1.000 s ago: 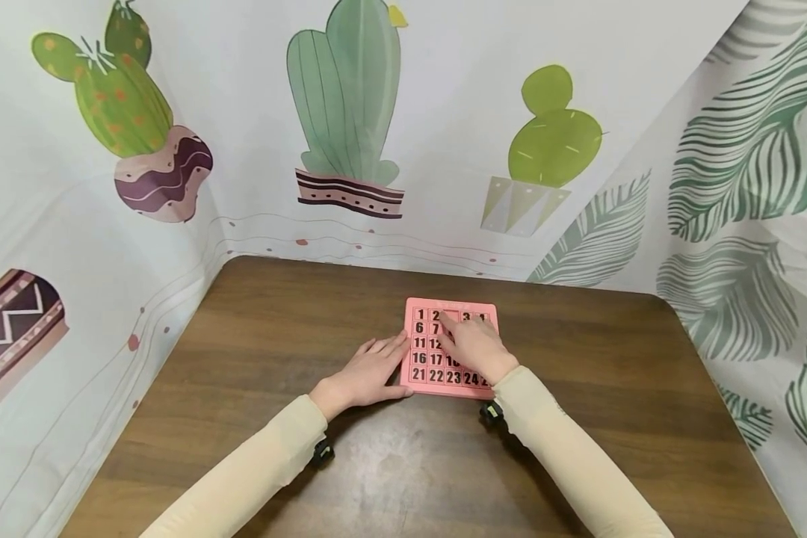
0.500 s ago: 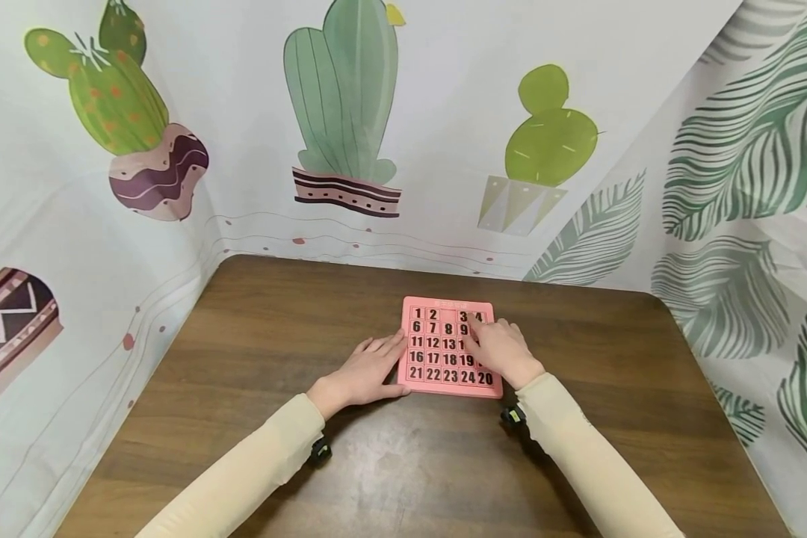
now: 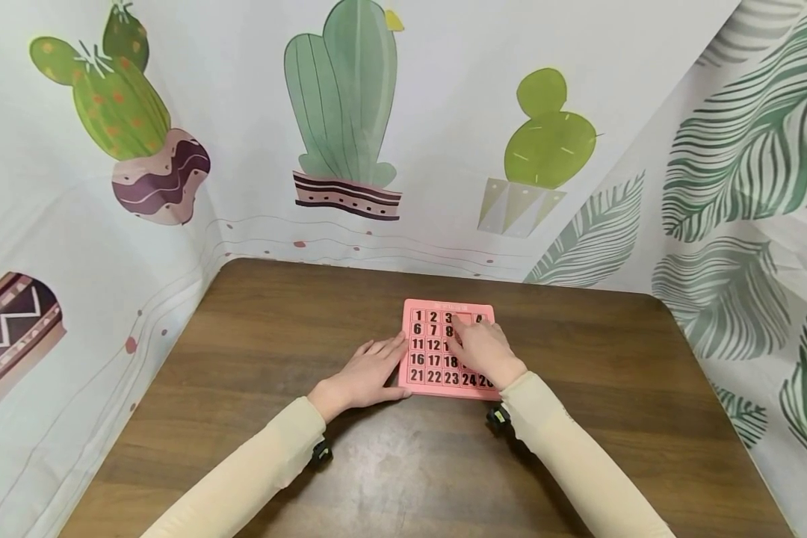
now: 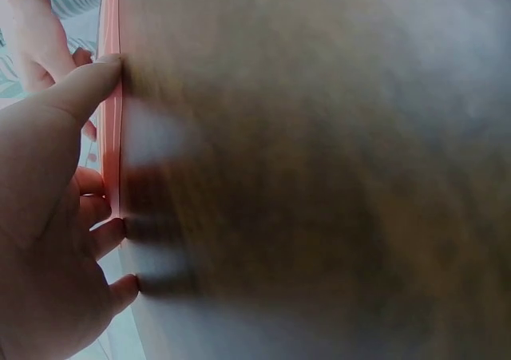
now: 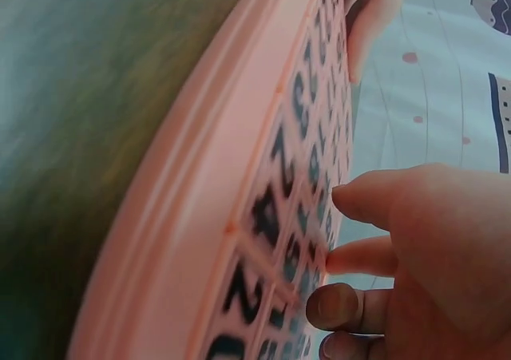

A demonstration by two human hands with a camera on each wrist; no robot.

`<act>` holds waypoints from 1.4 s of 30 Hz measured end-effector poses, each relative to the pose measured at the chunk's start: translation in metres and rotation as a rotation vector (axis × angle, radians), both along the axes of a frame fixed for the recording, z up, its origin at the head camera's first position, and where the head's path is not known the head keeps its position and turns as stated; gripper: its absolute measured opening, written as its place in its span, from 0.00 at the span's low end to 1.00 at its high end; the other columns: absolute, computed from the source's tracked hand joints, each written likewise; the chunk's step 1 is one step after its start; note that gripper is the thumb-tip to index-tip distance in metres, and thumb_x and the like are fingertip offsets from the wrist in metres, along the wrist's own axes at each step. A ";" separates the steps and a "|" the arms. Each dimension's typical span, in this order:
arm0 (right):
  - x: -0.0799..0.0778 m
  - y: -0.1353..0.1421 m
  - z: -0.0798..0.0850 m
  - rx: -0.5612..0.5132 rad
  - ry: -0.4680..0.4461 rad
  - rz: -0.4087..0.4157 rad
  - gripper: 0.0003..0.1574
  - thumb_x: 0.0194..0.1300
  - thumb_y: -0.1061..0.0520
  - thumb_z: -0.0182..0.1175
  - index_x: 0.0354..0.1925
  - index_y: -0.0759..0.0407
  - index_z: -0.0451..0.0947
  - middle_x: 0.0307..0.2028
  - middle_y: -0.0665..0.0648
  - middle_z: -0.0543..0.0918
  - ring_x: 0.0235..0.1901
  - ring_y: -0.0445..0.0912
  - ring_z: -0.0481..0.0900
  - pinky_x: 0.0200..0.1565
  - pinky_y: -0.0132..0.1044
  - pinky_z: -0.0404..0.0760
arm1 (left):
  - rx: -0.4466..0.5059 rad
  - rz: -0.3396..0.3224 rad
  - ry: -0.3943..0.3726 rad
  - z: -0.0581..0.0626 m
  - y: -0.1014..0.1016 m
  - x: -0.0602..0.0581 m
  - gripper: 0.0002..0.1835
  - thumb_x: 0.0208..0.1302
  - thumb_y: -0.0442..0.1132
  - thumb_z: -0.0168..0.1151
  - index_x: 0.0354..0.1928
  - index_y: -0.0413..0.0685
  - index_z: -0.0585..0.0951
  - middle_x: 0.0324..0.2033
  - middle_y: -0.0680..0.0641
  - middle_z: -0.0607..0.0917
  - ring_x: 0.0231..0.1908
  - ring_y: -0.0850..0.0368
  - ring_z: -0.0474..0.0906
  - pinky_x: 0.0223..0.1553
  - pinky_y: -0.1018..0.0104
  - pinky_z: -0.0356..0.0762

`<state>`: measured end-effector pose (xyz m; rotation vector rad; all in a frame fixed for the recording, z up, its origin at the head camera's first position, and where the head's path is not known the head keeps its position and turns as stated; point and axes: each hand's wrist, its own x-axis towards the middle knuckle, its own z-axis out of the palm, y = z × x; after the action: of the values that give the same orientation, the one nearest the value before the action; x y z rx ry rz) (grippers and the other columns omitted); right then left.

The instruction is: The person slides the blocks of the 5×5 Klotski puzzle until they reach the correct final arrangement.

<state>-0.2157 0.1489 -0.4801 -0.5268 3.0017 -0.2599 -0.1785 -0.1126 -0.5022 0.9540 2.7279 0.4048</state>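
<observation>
A pink number slide puzzle lies flat on the table, with black numbers on its square tiles. My left hand rests against its left side, fingers extended and thumb at the near left corner. In the left wrist view the thumb and fingertips touch the puzzle's pink edge. Over the board, my right hand has its index fingertip at the 3 tile in the top row. A bare slot shows between the 3 and the 4. Several tiles on the right are hidden under that hand.
The brown wooden table extends around the puzzle on all sides. A white cloth backdrop printed with cacti and leaves stands behind the table's far edge and at both sides.
The right hand moved right to the 3 tile, then back left with it. The 3 slid left into the bare slot, which now lies right of it. The left hand stayed put.
</observation>
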 end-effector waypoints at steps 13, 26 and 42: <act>-0.002 0.028 0.005 -0.018 -0.051 -0.073 0.33 0.78 0.47 0.54 0.70 0.65 0.72 0.22 0.57 0.81 0.30 0.54 0.76 0.40 0.50 0.71 | -0.004 0.003 -0.001 -0.001 0.000 0.000 0.51 0.72 0.64 0.61 0.83 0.42 0.53 0.82 0.42 0.52 0.79 0.46 0.54 0.77 0.40 0.49; 0.006 0.047 -0.001 -0.032 -0.104 -0.098 0.38 0.79 0.47 0.54 0.77 0.65 0.65 0.16 0.52 0.72 0.26 0.51 0.70 0.41 0.51 0.73 | -0.004 -0.008 0.000 -0.003 0.000 -0.001 0.51 0.72 0.64 0.60 0.83 0.42 0.52 0.83 0.42 0.51 0.80 0.45 0.53 0.77 0.39 0.49; 0.006 0.039 0.004 -0.055 -0.091 -0.014 0.35 0.79 0.47 0.53 0.75 0.62 0.69 0.30 0.63 0.87 0.25 0.50 0.76 0.36 0.51 0.77 | -0.008 -0.007 0.003 -0.003 -0.001 -0.002 0.51 0.72 0.65 0.60 0.83 0.42 0.52 0.83 0.42 0.51 0.79 0.45 0.53 0.77 0.40 0.49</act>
<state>-0.2101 0.1874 -0.4764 -0.4855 2.9181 -0.3585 -0.1802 -0.1135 -0.5056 0.9630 2.7262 0.3908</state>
